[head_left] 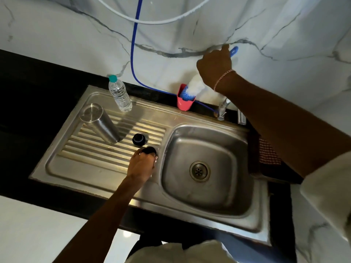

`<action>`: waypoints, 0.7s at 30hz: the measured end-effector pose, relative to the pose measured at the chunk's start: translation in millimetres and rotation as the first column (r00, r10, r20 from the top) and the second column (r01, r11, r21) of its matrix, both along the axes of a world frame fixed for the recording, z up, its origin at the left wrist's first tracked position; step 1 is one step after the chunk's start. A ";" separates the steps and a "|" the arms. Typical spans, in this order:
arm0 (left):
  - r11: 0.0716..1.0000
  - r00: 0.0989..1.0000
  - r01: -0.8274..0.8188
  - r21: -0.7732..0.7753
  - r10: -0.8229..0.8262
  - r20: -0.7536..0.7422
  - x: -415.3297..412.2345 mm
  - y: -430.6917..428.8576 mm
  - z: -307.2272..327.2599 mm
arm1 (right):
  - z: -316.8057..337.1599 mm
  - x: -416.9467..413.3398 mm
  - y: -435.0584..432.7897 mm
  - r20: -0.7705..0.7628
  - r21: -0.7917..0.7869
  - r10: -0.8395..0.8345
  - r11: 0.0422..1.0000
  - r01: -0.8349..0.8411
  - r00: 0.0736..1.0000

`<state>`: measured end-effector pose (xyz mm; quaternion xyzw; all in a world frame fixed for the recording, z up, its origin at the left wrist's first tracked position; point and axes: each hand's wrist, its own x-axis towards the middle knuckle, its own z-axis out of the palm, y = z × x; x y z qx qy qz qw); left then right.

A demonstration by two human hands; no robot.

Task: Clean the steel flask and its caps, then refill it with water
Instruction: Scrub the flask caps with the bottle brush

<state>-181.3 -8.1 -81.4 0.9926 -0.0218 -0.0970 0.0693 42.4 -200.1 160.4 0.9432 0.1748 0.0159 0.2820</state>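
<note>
The right hand (214, 66) grips the bottle brush (193, 86) in its pink holder (182, 104), likely for scrubbing; the left hand (141, 166) holds a black cap (149, 150). The steel flask (101, 124) stands on the drainboard (91, 164) near the other cap (139, 139).

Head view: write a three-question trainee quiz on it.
1. True or false: the right hand grips the brush.
2. What colour is the holder that the brush's head sits in?
3. Fill in: the left hand holds a black ____.

Key: 1 true; 2 pink; 3 cap.
</note>
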 end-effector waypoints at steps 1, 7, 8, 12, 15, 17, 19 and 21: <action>1.000 1.000 -0.007 -0.026 0.007 0.019 -1.1 -0.9 1.0 | -1.5 1.1 0.4 -0.026 -0.013 -0.031 0.999 0.031 0.999; 0.963 0.981 -0.135 -0.233 0.163 0.105 -1.9 -5.8 5.5 | 7.6 5.3 -4.1 -0.020 -0.013 0.061 0.998 -0.061 0.998; 0.947 0.974 -0.142 -0.287 0.186 0.133 -0.3 -6.1 6.7 | 13.0 5.0 -4.0 -0.010 -0.007 0.071 0.997 -0.072 0.997; 0.896 0.953 -0.117 -0.429 0.223 0.207 10.1 -9.7 14.9 | 37.1 -0.7 -6.5 0.040 0.066 0.051 0.996 -0.054 0.998; 0.842 0.934 -0.075 -0.535 0.247 0.257 22.1 -14.4 26.5 | 49.4 -8.0 -15.4 0.090 0.073 0.022 0.997 -0.029 0.996; 0.805 0.925 -0.054 -0.590 0.263 0.274 31.5 -18.0 35.2 | 53.3 -12.9 -24.3 0.118 0.080 -0.009 0.997 0.000 0.993; 0.765 0.909 -0.065 -0.640 0.310 0.278 41.8 -21.1 43.0 | 55.5 -20.9 -33.3 0.144 0.096 -0.048 0.995 0.034 0.988; 0.716 0.893 -0.087 -0.693 0.365 0.265 52.2 -23.1 50.8 | 56.9 -32.6 -41.7 0.161 0.110 -0.098 0.991 0.081 0.982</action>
